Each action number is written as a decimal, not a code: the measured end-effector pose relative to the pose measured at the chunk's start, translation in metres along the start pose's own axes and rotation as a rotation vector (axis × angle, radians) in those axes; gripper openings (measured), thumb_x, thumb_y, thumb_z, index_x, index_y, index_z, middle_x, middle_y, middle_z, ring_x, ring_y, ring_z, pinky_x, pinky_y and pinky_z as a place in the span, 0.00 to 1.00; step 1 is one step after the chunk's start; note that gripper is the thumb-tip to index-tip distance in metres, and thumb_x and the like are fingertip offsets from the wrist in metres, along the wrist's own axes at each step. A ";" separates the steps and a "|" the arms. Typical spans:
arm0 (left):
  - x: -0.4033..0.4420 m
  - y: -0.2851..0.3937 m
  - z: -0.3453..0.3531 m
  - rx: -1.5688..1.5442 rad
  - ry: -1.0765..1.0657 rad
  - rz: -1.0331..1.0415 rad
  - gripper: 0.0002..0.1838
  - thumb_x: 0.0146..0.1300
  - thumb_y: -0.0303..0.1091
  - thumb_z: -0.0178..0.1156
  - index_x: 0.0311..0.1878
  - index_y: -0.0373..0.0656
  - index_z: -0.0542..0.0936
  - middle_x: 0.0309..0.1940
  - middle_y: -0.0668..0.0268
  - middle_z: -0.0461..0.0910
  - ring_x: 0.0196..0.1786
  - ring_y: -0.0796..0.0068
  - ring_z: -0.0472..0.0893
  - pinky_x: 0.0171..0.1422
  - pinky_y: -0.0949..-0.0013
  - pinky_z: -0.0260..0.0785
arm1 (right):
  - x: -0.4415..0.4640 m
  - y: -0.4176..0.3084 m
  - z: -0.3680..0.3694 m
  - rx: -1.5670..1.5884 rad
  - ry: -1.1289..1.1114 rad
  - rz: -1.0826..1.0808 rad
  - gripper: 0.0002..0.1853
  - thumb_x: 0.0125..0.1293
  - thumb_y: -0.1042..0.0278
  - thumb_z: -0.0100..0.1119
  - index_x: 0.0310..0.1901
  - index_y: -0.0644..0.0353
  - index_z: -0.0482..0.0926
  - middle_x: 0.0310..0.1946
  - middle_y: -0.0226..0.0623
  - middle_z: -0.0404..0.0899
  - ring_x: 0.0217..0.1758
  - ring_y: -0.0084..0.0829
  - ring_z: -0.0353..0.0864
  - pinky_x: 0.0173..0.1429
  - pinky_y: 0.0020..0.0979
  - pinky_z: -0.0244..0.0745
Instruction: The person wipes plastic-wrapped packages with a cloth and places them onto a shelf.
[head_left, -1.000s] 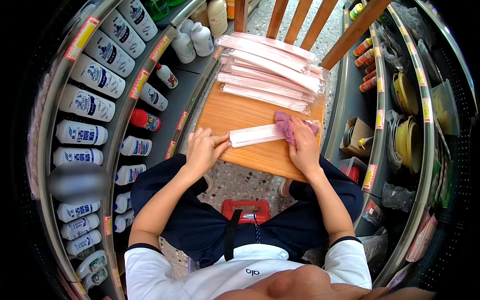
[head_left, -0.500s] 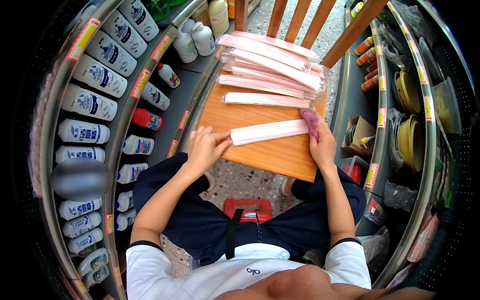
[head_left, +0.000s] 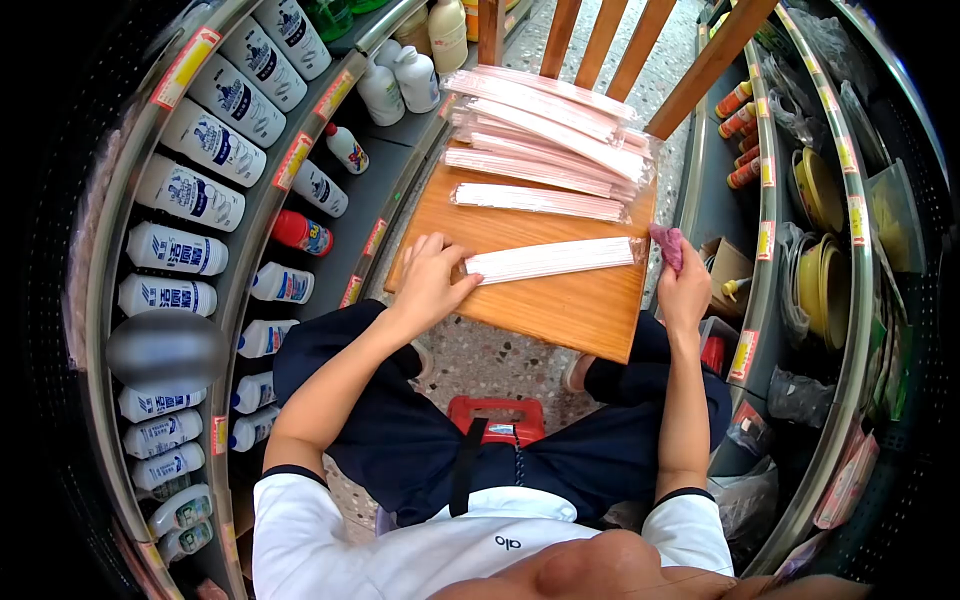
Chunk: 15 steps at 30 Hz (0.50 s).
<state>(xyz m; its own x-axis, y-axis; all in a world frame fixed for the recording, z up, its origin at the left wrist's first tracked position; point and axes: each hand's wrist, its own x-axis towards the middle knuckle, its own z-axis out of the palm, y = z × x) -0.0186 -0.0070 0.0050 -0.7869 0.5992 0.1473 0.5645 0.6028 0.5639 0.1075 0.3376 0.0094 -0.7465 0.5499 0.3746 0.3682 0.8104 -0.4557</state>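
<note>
Purple cloth [head_left: 667,245], partly hidden by right hand [head_left: 686,290]

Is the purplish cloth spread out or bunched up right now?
Bunched up: the purplish cloth is gathered in the right hand, with a crumpled end sticking out past the fingers.

Shop, shelves [head_left: 388,160], price labels [head_left: 186,67], rows of bottles [head_left: 177,248]

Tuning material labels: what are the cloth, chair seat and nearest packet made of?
Cloth: matte fabric, judging by its soft folds; fibre unclear. Chair seat: wood, probably varnished, given grain and sheen. Packet: probably clear plastic film, glinting at one end; white strips inside, paper or plastic.
</note>
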 end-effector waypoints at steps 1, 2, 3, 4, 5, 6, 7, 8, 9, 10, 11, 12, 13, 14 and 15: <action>0.001 -0.001 0.000 -0.012 0.004 0.018 0.18 0.54 0.37 0.72 0.46 0.41 0.83 0.42 0.61 0.77 0.52 0.57 0.74 0.59 0.57 0.64 | 0.002 0.001 -0.003 0.021 0.022 -0.006 0.17 0.61 0.77 0.56 0.53 0.61 0.81 0.44 0.49 0.83 0.47 0.53 0.83 0.49 0.46 0.77; 0.002 -0.001 0.000 -0.024 0.007 0.035 0.17 0.53 0.35 0.73 0.45 0.41 0.83 0.42 0.61 0.76 0.52 0.57 0.74 0.58 0.57 0.64 | 0.004 0.002 -0.006 0.042 0.045 -0.012 0.17 0.61 0.77 0.56 0.53 0.61 0.81 0.43 0.49 0.83 0.46 0.53 0.82 0.49 0.46 0.77; 0.003 0.000 0.001 -0.041 0.022 0.050 0.15 0.53 0.33 0.72 0.43 0.41 0.82 0.42 0.61 0.76 0.51 0.57 0.74 0.58 0.57 0.64 | 0.005 -0.003 -0.009 0.086 0.079 -0.013 0.17 0.61 0.77 0.57 0.53 0.63 0.81 0.42 0.51 0.83 0.46 0.54 0.83 0.49 0.45 0.76; 0.004 0.001 0.001 -0.058 0.037 0.065 0.14 0.52 0.32 0.72 0.42 0.42 0.81 0.41 0.61 0.76 0.51 0.56 0.74 0.57 0.58 0.64 | 0.007 -0.008 -0.013 0.127 0.079 -0.002 0.17 0.61 0.77 0.57 0.53 0.64 0.81 0.42 0.52 0.83 0.46 0.54 0.83 0.49 0.44 0.76; 0.004 0.002 0.002 -0.076 0.052 0.080 0.13 0.52 0.30 0.72 0.40 0.42 0.80 0.41 0.61 0.76 0.50 0.56 0.74 0.57 0.58 0.64 | 0.009 -0.014 -0.018 0.166 0.079 0.009 0.17 0.61 0.77 0.58 0.53 0.64 0.81 0.41 0.52 0.83 0.45 0.54 0.83 0.49 0.43 0.76; 0.005 0.004 0.003 -0.063 0.072 0.107 0.13 0.52 0.29 0.71 0.39 0.43 0.79 0.41 0.61 0.76 0.50 0.56 0.74 0.56 0.58 0.64 | 0.010 -0.019 -0.020 0.205 0.078 0.019 0.17 0.61 0.77 0.58 0.53 0.64 0.81 0.41 0.53 0.83 0.45 0.53 0.83 0.49 0.43 0.76; 0.005 0.005 0.004 -0.050 0.091 0.135 0.12 0.51 0.28 0.71 0.39 0.43 0.79 0.40 0.61 0.75 0.49 0.56 0.74 0.56 0.58 0.64 | 0.010 -0.022 -0.021 0.256 0.074 0.019 0.17 0.61 0.77 0.58 0.53 0.64 0.81 0.41 0.53 0.83 0.45 0.53 0.84 0.49 0.42 0.76; 0.005 0.007 0.005 -0.037 0.112 0.163 0.12 0.51 0.27 0.70 0.38 0.43 0.78 0.40 0.61 0.75 0.49 0.56 0.74 0.55 0.58 0.64 | 0.012 -0.026 -0.020 0.308 0.070 0.019 0.17 0.61 0.77 0.58 0.53 0.64 0.81 0.41 0.53 0.83 0.44 0.52 0.84 0.49 0.41 0.76; 0.005 0.008 0.007 -0.008 0.125 0.204 0.12 0.52 0.27 0.70 0.38 0.44 0.78 0.40 0.61 0.75 0.48 0.57 0.75 0.54 0.59 0.64 | 0.013 -0.031 -0.020 0.359 0.066 0.019 0.18 0.61 0.77 0.58 0.54 0.64 0.81 0.41 0.53 0.83 0.44 0.51 0.84 0.49 0.41 0.76; 0.004 0.008 0.010 0.021 0.139 0.245 0.11 0.52 0.27 0.70 0.38 0.44 0.79 0.39 0.62 0.76 0.48 0.57 0.75 0.53 0.59 0.64 | 0.013 -0.039 -0.019 0.400 0.049 0.003 0.18 0.62 0.76 0.58 0.54 0.65 0.81 0.41 0.53 0.84 0.44 0.51 0.85 0.49 0.40 0.77; 0.004 0.009 0.011 0.051 0.154 0.286 0.11 0.53 0.27 0.70 0.38 0.45 0.79 0.39 0.62 0.76 0.47 0.58 0.75 0.52 0.59 0.64 | 0.014 -0.049 -0.017 0.442 0.032 -0.013 0.18 0.62 0.76 0.58 0.54 0.65 0.81 0.42 0.53 0.84 0.44 0.50 0.85 0.49 0.40 0.77; 0.003 0.011 0.013 0.036 0.133 0.306 0.11 0.53 0.28 0.70 0.38 0.45 0.79 0.39 0.62 0.76 0.48 0.58 0.75 0.52 0.59 0.64 | 0.013 -0.059 -0.016 0.485 0.014 -0.030 0.18 0.62 0.76 0.58 0.54 0.65 0.81 0.42 0.53 0.84 0.45 0.49 0.85 0.50 0.39 0.77; 0.002 0.014 0.013 0.022 0.113 0.326 0.11 0.54 0.29 0.70 0.38 0.45 0.79 0.39 0.63 0.76 0.48 0.58 0.75 0.53 0.59 0.64 | 0.011 -0.068 -0.016 0.513 -0.023 -0.014 0.18 0.62 0.76 0.58 0.55 0.65 0.81 0.43 0.54 0.84 0.45 0.48 0.85 0.50 0.39 0.77; 0.000 0.016 0.013 0.009 0.092 0.346 0.10 0.54 0.29 0.70 0.38 0.45 0.79 0.39 0.63 0.76 0.48 0.59 0.76 0.53 0.60 0.64 | 0.009 -0.074 -0.009 0.499 -0.007 -0.055 0.18 0.62 0.77 0.59 0.55 0.64 0.81 0.42 0.54 0.84 0.45 0.49 0.85 0.51 0.39 0.77; -0.003 0.018 0.011 0.015 0.007 0.336 0.10 0.55 0.31 0.70 0.38 0.45 0.79 0.39 0.63 0.76 0.49 0.59 0.76 0.54 0.59 0.64 | 0.006 -0.081 -0.005 0.518 -0.043 -0.082 0.18 0.62 0.77 0.59 0.55 0.64 0.81 0.42 0.54 0.84 0.45 0.50 0.85 0.51 0.39 0.77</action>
<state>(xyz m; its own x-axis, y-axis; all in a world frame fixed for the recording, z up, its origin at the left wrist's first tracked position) -0.0035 0.0073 0.0057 -0.5581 0.7622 0.3281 0.7960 0.3800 0.4711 0.0755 0.2762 0.0526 -0.7875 0.4714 0.3969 -0.0063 0.6379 -0.7701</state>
